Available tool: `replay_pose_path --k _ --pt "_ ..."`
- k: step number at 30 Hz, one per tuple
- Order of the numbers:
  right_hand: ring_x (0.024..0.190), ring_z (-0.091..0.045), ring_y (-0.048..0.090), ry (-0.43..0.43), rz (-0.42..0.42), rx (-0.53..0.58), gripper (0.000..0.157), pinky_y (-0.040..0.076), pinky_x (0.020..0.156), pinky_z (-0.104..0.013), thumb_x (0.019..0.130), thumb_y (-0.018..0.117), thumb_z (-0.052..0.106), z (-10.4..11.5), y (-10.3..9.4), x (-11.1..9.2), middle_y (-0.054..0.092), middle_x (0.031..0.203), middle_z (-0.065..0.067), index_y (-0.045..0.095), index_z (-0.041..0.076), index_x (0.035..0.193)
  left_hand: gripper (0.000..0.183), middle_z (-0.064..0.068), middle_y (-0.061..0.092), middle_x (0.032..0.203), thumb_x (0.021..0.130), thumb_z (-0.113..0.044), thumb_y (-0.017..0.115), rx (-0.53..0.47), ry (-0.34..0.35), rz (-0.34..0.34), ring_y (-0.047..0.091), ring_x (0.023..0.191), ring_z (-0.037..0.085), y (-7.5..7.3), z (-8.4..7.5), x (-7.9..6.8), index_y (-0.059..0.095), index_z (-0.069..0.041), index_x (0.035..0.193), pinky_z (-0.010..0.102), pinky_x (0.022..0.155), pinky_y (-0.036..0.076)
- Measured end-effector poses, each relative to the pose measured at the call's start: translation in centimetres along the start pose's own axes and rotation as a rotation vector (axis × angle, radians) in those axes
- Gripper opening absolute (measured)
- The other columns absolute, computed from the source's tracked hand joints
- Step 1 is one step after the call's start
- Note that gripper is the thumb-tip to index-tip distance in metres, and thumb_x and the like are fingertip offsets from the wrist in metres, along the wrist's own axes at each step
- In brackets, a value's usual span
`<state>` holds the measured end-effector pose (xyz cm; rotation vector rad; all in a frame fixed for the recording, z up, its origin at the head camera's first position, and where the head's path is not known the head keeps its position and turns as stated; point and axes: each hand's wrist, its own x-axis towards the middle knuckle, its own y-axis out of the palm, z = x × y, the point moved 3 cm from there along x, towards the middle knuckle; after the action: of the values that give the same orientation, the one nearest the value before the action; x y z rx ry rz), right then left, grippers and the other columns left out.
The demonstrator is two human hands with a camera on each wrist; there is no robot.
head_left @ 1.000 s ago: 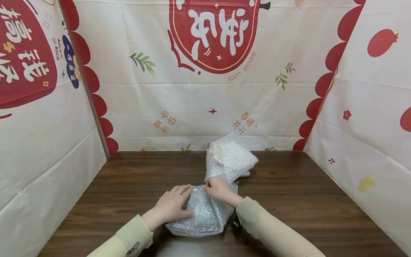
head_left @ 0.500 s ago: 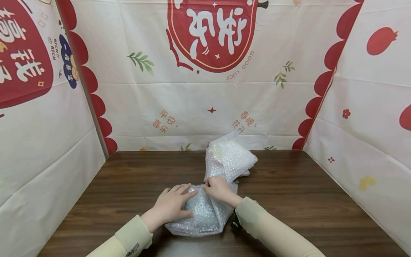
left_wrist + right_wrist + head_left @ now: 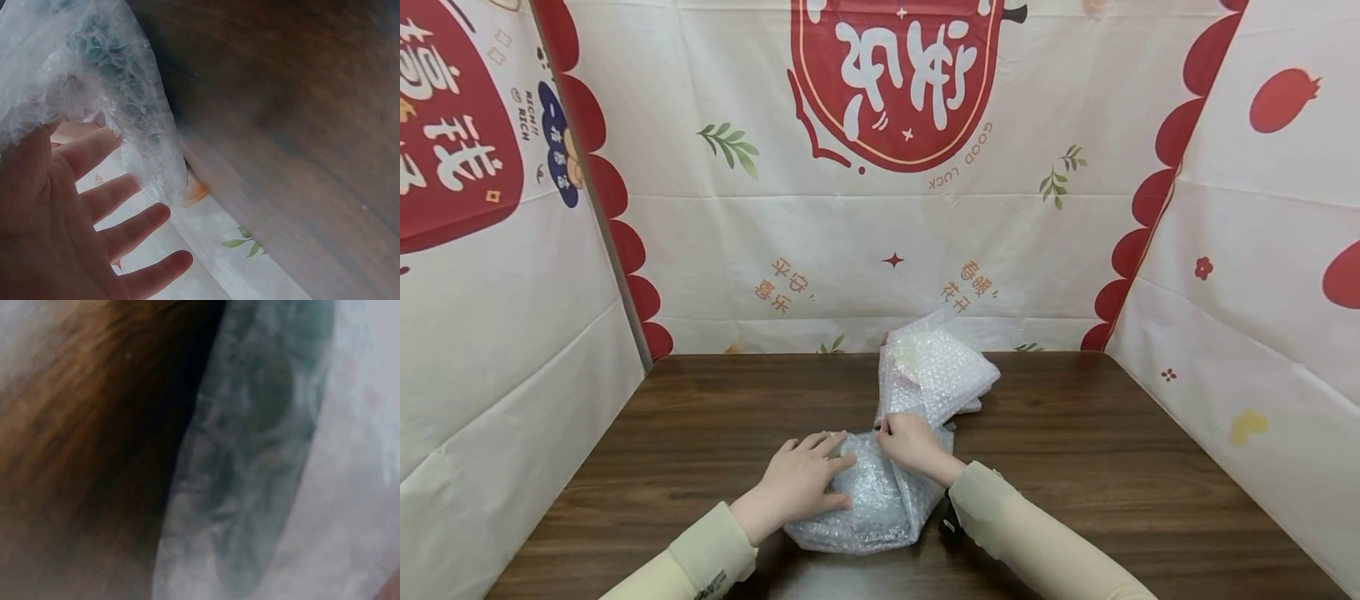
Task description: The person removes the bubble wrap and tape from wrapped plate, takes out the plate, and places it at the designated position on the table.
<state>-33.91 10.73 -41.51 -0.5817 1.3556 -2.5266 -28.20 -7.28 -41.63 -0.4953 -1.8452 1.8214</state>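
Observation:
A bundle in clear bubble wrap (image 3: 872, 500) lies on the table near the front, with something greenish showing through the plastic in both wrist views. My left hand (image 3: 797, 481) rests on the bundle's left side, fingers spread and fairly straight; the left wrist view shows these fingers (image 3: 134, 232) apart beside the wrap. At the bundle's far right edge, my right hand (image 3: 913, 446) is curled and pinches a fold of the bubble wrap. In the right wrist view the wrap (image 3: 250, 462) is blurred, and most of that hand is out of sight.
Behind my right hand stands a second bubble-wrapped bundle (image 3: 951, 367), near the table's back edge. A small black object (image 3: 951, 523) sits under my right cuff. Printed cloth walls (image 3: 887, 217) enclose the dark wooden table (image 3: 737, 400) at the back and sides.
My left fingers have shifted slightly on the wrap, the index finger spreading from the others. The right hand keeps its pinch, and both bundles stay in place.

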Motion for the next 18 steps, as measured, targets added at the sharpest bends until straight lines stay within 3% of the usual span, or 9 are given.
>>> replay_pose_path --k 9,18 --pt "0.046 -0.009 0.034 0.079 -0.069 0.159 0.03 0.031 0.045 -0.023 0.089 0.053 0.004 -1.3 -0.2 -0.2 0.04 0.053 0.004 0.045 0.011 0.061 0.059 0.006 0.047 0.145 0.084 -0.059 0.065 -0.01 0.004 0.002 0.046 0.128 0.03 0.0 0.0 0.0 0.061 -0.026 0.133 0.054 0.094 0.043" --pt "0.052 -0.009 0.042 0.01 -0.065 0.203 0.019 0.038 0.05 -0.024 0.09 0.058 0.005 -1.3 -0.6 -1.0 0.05 0.061 0.004 0.062 0.008 0.071 0.059 0.006 0.045 0.147 0.084 -0.059 0.064 -0.044 -0.002 0.007 0.045 0.129 0.031 0.4 0.2 0.0 0.061 -0.027 0.133 0.056 0.093 0.043"
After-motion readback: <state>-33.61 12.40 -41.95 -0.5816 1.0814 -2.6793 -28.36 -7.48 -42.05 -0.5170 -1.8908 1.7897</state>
